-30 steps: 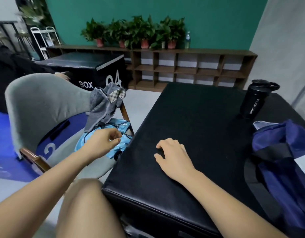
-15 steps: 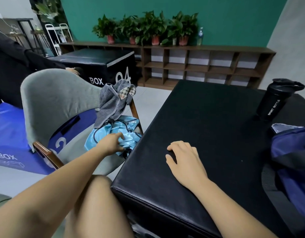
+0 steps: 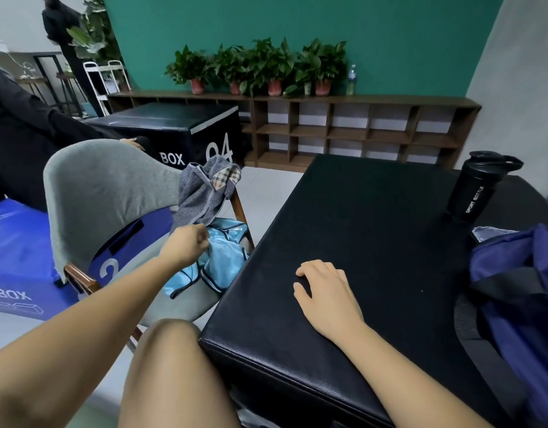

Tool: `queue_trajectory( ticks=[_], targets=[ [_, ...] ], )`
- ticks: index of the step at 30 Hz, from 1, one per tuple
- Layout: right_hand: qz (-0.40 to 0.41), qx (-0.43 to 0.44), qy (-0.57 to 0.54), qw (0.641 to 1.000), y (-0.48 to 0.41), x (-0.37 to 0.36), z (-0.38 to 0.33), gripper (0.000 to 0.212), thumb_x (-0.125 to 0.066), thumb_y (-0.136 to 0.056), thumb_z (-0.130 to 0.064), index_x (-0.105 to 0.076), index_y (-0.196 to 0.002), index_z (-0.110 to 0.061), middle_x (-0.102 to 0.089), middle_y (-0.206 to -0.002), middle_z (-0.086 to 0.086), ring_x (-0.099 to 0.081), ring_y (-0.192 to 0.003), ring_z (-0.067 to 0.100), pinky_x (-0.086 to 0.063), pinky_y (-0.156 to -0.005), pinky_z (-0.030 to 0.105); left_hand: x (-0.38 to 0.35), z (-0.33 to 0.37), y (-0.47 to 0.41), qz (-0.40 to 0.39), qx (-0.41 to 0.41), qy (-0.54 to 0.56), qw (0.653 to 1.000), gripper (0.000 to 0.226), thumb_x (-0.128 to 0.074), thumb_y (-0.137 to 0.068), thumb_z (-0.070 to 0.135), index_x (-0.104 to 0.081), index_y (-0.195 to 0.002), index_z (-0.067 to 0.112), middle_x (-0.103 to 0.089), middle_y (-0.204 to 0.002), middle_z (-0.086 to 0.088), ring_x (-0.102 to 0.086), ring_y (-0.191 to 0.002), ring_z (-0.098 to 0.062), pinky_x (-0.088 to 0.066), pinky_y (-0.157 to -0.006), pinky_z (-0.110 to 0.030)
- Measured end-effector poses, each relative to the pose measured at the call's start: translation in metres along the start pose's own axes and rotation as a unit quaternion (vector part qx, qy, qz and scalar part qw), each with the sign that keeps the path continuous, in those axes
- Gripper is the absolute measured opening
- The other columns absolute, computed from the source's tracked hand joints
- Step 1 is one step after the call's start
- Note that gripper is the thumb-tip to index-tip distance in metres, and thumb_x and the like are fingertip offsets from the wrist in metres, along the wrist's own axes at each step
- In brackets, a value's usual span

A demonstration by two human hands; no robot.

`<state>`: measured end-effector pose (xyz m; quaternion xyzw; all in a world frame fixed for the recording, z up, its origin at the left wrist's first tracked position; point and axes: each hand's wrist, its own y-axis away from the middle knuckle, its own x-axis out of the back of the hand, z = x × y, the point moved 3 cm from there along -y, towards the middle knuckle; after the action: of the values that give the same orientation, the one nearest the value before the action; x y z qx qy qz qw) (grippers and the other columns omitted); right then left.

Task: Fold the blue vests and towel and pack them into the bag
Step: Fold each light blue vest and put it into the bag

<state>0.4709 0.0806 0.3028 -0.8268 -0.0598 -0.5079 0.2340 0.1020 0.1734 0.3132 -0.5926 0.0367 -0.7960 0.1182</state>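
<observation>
Pale-blue vests (image 3: pixel 223 261) look slick, limp and light; my left hand (image 3: pixel 186 246) pinches their bunched top edge, my right hand (image 3: pixel 326 292) rests relaxed on the table (image 3: pixel 374 223).

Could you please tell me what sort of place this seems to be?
Probably a gym or fitness studio: a padded black plyo box marked "BOX 04", a black sport bottle, and a blue padded mat lettered "TBOX".

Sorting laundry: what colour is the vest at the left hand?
The vest is light blue, dark-trimmed; head view.
</observation>
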Motion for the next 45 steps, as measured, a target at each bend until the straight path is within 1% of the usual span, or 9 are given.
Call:
queue_trajectory(
  ticks=[4, 10, 21, 27, 30, 32, 36, 40, 45],
  targets=[
    [0.007, -0.016, -0.020, 1.000, 0.000, 0.005, -0.002, 0.016, -0.052, -0.106, -0.038, -0.061, -0.118, -0.033, -0.058, -0.121, -0.020, -0.050, -0.115, 0.007, -0.033, -0.110, 0.030, 0.057, 0.017, -0.002, 0.046, -0.018, 0.018, 0.999, 0.000, -0.066, -0.093, 0.017, -0.066, -0.093, 0.018, -0.068, -0.081, -0.001, -0.065, -0.078, -0.027, -0.051, -0.067, -0.037],
    [0.015, -0.032, -0.068, 0.997, 0.014, 0.023, -0.008, 0.011, -0.058, -0.103, -0.035, -0.061, -0.114, -0.036, -0.059, -0.113, -0.021, -0.051, -0.112, 0.005, -0.033, -0.109, 0.032, 0.148, 0.066, 0.011, 0.116, -0.055, 0.053, 0.990, 0.003, -0.066, -0.094, 0.017, -0.066, -0.091, 0.020, -0.068, -0.079, -0.001, -0.065, -0.073, -0.026, -0.044, -0.063, -0.033],
    [0.100, -0.007, -0.195, 0.976, 0.028, 0.133, -0.058, 0.021, -0.069, -0.099, -0.037, -0.065, -0.119, -0.033, -0.062, -0.116, -0.019, -0.058, -0.113, 0.001, -0.053, -0.100, 0.034, 0.282, 0.196, 0.084, 0.185, -0.154, 0.128, 0.962, 0.007, -0.066, -0.092, 0.026, -0.068, -0.086, 0.026, -0.066, -0.076, 0.005, -0.057, -0.068, -0.013, -0.043, -0.060, -0.028],
    [0.181, 0.000, -0.181, 0.967, 0.032, 0.208, -0.061, 0.051, -0.074, -0.097, -0.034, -0.049, -0.140, -0.042, -0.050, -0.131, -0.017, -0.054, -0.121, 0.004, -0.051, -0.099, 0.032, 0.330, 0.257, 0.117, 0.192, -0.209, 0.181, 0.942, 0.006, -0.065, -0.091, 0.027, -0.069, -0.087, 0.027, -0.068, -0.075, 0.006, -0.062, -0.073, -0.015, -0.053, -0.073, -0.035],
    [0.197, 0.032, -0.153, 0.968, 0.038, 0.238, -0.056, 0.060, -0.076, -0.094, -0.026, -0.046, -0.142, -0.048, -0.045, -0.133, -0.020, -0.052, -0.126, 0.008, -0.051, -0.103, 0.036, 0.338, 0.276, 0.124, 0.167, -0.227, 0.221, 0.934, 0.005, -0.067, -0.091, 0.031, -0.071, -0.088, 0.030, -0.070, -0.078, 0.004, -0.071, -0.086, -0.030, -0.064, -0.085, -0.049],
    [0.220, 0.047, -0.142, 0.964, 0.044, 0.258, -0.054, 0.053, -0.075, -0.091, -0.020, -0.053, -0.132, -0.046, -0.047, -0.127, -0.019, -0.054, -0.124, 0.012, -0.050, -0.106, 0.040, 0.336, 0.287, 0.127, 0.155, -0.236, 0.232, 0.931, 0.006, -0.067, -0.092, 0.030, -0.072, -0.089, 0.029, -0.073, -0.083, -0.002, -0.072, -0.088, -0.034, -0.065, -0.083, -0.052],
    [0.267, 0.083, -0.092, 0.956, 0.054, 0.301, -0.054, 0.020, -0.070, -0.090, -0.014, -0.065, -0.099, -0.032, -0.062, -0.102, -0.016, -0.058, -0.101, 0.012, -0.050, -0.095, 0.041, 0.319, 0.303, 0.128, 0.156, -0.247, 0.212, 0.933, 0.008, -0.065, -0.093, 0.026, -0.070, -0.087, 0.026, -0.070, -0.078, 0.001, -0.060, -0.068, -0.014, -0.053, -0.069, -0.035],
    [0.280, 0.055, -0.087, 0.955, 0.056, 0.344, -0.053, 0.016, -0.067, -0.091, -0.012, -0.070, -0.091, -0.028, -0.067, -0.078, -0.012, -0.057, -0.073, 0.006, -0.046, -0.070, 0.028, 0.283, 0.309, 0.122, 0.096, -0.231, 0.194, 0.949, 0.007, -0.069, -0.092, 0.025, -0.072, -0.086, 0.027, -0.064, -0.070, 0.009, -0.053, -0.060, -0.004, -0.044, -0.062, -0.029],
    [0.248, 0.025, -0.016, 0.968, 0.040, 0.379, -0.050, 0.009, -0.067, -0.088, -0.020, -0.072, -0.084, -0.026, -0.060, -0.068, -0.008, -0.056, -0.068, 0.010, -0.045, -0.064, 0.033, 0.252, 0.320, 0.136, 0.063, -0.247, 0.173, 0.951, 0.005, -0.075, -0.094, 0.031, -0.071, -0.092, 0.030, -0.070, -0.083, 0.009, -0.061, -0.070, -0.001, -0.042, -0.060, -0.019]
  ],
)
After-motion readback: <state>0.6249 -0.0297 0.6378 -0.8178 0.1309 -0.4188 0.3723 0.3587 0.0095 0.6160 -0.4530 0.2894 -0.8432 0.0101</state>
